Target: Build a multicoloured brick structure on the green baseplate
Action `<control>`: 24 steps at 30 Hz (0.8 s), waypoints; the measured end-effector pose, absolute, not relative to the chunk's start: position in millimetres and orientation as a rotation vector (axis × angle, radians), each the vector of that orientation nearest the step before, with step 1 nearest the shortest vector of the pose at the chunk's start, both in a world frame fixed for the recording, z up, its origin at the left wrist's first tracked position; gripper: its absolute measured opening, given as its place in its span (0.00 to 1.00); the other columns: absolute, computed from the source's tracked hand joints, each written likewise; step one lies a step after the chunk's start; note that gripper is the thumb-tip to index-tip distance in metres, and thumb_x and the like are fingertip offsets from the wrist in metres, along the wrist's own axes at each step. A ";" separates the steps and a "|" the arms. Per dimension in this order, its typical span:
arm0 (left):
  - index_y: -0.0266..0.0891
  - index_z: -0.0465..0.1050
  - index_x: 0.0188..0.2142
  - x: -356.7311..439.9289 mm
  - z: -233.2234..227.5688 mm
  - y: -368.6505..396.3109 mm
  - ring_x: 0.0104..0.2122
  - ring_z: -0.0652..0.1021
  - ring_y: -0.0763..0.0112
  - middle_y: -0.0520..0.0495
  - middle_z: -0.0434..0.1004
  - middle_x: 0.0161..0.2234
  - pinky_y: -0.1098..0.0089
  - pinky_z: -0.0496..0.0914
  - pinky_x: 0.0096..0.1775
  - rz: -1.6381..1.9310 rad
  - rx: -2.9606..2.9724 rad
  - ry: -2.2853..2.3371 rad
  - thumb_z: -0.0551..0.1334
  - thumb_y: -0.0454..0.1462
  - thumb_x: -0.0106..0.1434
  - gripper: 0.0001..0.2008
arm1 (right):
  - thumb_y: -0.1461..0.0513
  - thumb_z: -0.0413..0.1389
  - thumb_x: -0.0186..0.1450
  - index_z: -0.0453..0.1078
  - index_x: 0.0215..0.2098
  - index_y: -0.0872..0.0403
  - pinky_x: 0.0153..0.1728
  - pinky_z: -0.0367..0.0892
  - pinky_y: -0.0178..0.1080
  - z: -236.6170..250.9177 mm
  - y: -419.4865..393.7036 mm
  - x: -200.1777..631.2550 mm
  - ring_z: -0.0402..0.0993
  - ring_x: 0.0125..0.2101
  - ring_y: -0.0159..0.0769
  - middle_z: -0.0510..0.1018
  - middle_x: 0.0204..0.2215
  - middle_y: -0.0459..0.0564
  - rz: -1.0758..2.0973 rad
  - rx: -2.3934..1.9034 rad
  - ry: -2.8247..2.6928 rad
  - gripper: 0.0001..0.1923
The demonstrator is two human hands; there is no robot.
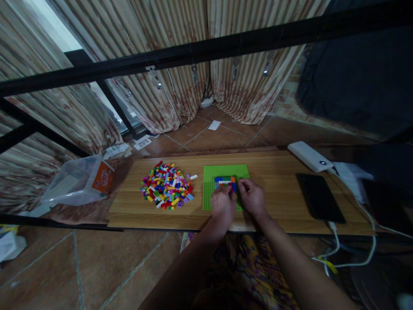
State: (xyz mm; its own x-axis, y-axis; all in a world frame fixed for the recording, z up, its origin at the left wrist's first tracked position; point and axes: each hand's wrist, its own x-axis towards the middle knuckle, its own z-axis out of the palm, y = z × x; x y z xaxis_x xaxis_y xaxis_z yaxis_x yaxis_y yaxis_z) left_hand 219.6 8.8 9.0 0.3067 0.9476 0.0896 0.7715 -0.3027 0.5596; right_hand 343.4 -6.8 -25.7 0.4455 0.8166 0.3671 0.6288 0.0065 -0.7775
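Note:
A green studded baseplate (209, 172) lies on the wooden board in front of me. On it sits a small block of toy bricks (222, 179) in blue, green, orange, white and red. My left hand (222, 201) is closed over the near side of these bricks, its fingertips down by a red one and partly hidden. Just to the right, my right hand (253, 196) is curled with thumb and finger together above the baseplate's right edge. Whatever may be between the fingers of either hand is too small to make out.
A heap of mixed toy bricks (166, 185) covers the board's left part, a white brick (193, 176) beside it. To the right are a white power bank (309, 156) and a black phone (320, 197) with cables. A clear plastic box (77, 181) stands left. A black bar (193, 54) crosses beyond.

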 end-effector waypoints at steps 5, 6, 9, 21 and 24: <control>0.42 0.75 0.44 212.2 10.6 9.8 0.44 0.74 0.62 0.45 0.78 0.42 0.62 0.66 0.49 0.502 2.373 1.437 0.59 0.36 0.64 0.10 | 0.53 0.48 0.66 0.73 0.33 0.52 0.37 0.68 0.40 -27.5 -6.8 343.5 0.75 0.32 0.39 0.80 0.32 0.52 0.234 -1.711 -1.257 0.16; 0.42 0.75 0.44 210.6 11.2 10.0 0.44 0.74 0.61 0.45 0.78 0.42 0.62 0.65 0.48 0.477 2.413 1.421 0.59 0.37 0.65 0.10 | 0.53 0.48 0.66 0.73 0.34 0.52 0.37 0.68 0.40 -27.9 -6.8 343.7 0.76 0.32 0.39 0.80 0.32 0.52 0.236 -1.714 -1.258 0.16; 0.41 0.74 0.46 207.5 11.1 9.9 0.45 0.72 0.59 0.43 0.77 0.42 0.61 0.65 0.47 0.406 2.531 1.368 0.56 0.40 0.67 0.12 | 0.53 0.48 0.66 0.74 0.34 0.53 0.38 0.68 0.40 -29.8 -6.7 344.6 0.76 0.33 0.39 0.80 0.33 0.52 0.241 -1.713 -1.265 0.16; 0.30 0.72 0.42 208.1 4.2 15.5 0.41 0.73 0.59 0.39 0.74 0.37 0.59 0.68 0.43 0.300 3.109 1.088 0.54 0.31 0.66 0.10 | 0.53 0.48 0.66 0.74 0.34 0.53 0.37 0.67 0.39 -32.5 -6.3 345.3 0.74 0.32 0.38 0.79 0.32 0.52 0.226 -1.727 -1.303 0.16; 0.31 0.72 0.42 208.7 7.4 16.1 0.42 0.73 0.59 0.39 0.75 0.38 0.59 0.68 0.44 0.282 3.074 1.119 0.53 0.31 0.66 0.10 | 0.53 0.48 0.66 0.74 0.34 0.53 0.36 0.67 0.39 -30.4 -7.0 345.0 0.74 0.31 0.38 0.79 0.32 0.52 0.249 -1.725 -1.301 0.16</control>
